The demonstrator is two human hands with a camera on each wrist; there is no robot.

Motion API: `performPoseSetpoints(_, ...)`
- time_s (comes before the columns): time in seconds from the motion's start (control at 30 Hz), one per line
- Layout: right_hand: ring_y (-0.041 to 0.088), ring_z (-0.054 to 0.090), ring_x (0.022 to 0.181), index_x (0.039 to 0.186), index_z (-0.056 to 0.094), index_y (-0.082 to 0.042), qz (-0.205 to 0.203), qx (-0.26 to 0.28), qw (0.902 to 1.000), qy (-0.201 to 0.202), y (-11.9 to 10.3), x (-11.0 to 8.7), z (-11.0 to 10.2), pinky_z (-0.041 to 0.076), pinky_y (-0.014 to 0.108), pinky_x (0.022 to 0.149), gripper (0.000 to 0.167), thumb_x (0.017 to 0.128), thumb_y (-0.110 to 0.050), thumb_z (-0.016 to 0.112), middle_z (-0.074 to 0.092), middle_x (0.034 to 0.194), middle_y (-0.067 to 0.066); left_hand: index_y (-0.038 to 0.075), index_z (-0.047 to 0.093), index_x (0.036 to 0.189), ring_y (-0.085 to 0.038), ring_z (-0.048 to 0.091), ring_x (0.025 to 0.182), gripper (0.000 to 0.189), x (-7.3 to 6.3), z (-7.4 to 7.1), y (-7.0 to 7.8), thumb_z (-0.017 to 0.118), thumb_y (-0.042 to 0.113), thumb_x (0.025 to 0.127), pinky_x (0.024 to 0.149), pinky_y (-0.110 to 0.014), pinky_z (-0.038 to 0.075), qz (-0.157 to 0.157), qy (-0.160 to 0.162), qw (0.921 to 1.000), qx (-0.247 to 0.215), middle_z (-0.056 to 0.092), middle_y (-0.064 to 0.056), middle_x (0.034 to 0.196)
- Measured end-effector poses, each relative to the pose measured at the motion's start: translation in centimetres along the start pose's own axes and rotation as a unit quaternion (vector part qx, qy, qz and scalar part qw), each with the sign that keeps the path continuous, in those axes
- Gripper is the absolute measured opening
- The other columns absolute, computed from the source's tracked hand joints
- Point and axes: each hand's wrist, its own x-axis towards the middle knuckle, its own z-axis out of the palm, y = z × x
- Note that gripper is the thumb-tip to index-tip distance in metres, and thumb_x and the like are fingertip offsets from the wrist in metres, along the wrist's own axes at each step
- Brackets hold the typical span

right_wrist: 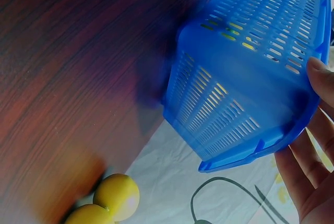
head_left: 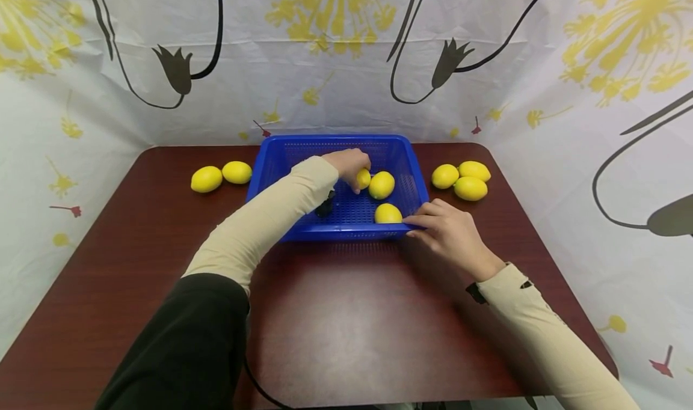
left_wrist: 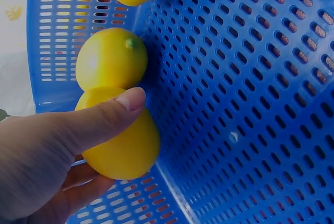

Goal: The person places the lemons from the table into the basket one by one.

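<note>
1. Currently, the left hand (head_left: 348,165) clasps one lemon (left_wrist: 125,143) inside the blue basket (head_left: 330,232), just beside a second lemon (left_wrist: 111,57).
2. The right hand (head_left: 452,234) pinches the basket's near right corner.
3. Two lemons (head_left: 206,180) lie left of the basket, three lemons (head_left: 471,189) right.
4. A dark shape (head_left: 325,207) by the left cuff is unclear.
</note>
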Motion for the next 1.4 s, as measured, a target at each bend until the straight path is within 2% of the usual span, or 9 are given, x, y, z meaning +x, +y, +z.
performPoseSetpoints(0.27,0.011,0.055,0.077,0.1,0.079,-0.018,0.0,0.0,1.0,0.002,-0.1,0.1,-0.1,0.048,0.029,0.057,0.025,0.076,-0.021,0.085,0.068,0.086,-0.004,0.006,0.061,0.132,-0.023,0.061,0.113,0.054,0.1,0.4,-0.4,0.08,0.023,0.084,0.099,-0.036,0.051,0.015,-0.004,0.9992,-0.036,0.064,-0.011,0.13)
performPoseSetpoints(0.43,0.011,0.055,0.077,0.1,0.079,-0.018,0.0,0.001,1.0,0.003,-0.1,0.2,-0.1,0.048,0.029,0.056,0.025,0.076,-0.021,0.085,0.067,0.086,-0.004,0.005,0.057,0.137,-0.024,0.058,0.12,0.059,0.1,0.7,-0.7,0.08,0.023,0.085,0.103,-0.037,0.049,0.023,-0.005,0.9985,-0.049,0.06,-0.012,0.136)
performPoseSetpoints(0.6,0.011,0.055,0.076,0.099,0.079,-0.018,-0.003,0.002,1.0,0.007,-0.1,0.2,0.0,0.048,0.028,0.055,0.025,0.076,-0.021,0.086,0.067,0.085,-0.004,0.005,0.053,0.142,-0.025,0.056,0.126,0.065,0.2,1.0,-0.9,0.079,0.023,0.085,0.106,-0.037,0.048,0.028,-0.002,0.9982,-0.053,0.056,-0.012,0.142)
performPoseSetpoints(0.97,0.011,0.054,0.076,0.099,0.079,-0.018,-0.006,0.004,0.9999,0.011,0.1,0.0,0.0,0.047,0.028,0.056,0.025,0.075,-0.02,0.086,0.067,0.085,-0.004,0.004,0.052,0.142,-0.025,0.057,0.125,0.067,0.2,1.4,-1.5,0.08,0.022,0.084,0.104,-0.037,0.049,0.048,0.01,0.9961,-0.072,0.057,-0.013,0.142)
performPoseSetpoints(1.4,0.01,0.054,0.076,0.099,0.079,-0.019,-0.003,0.004,1.0,0.007,0.0,0.0,0.1,0.047,0.027,0.056,0.025,0.075,-0.02,0.086,0.067,0.085,-0.005,0.004,0.048,0.145,-0.025,0.054,0.131,0.076,0.4,1.9,-2.0,0.083,0.024,0.081,0.109,-0.037,0.046,0.057,0.006,0.9955,-0.076,0.053,-0.013,0.146)
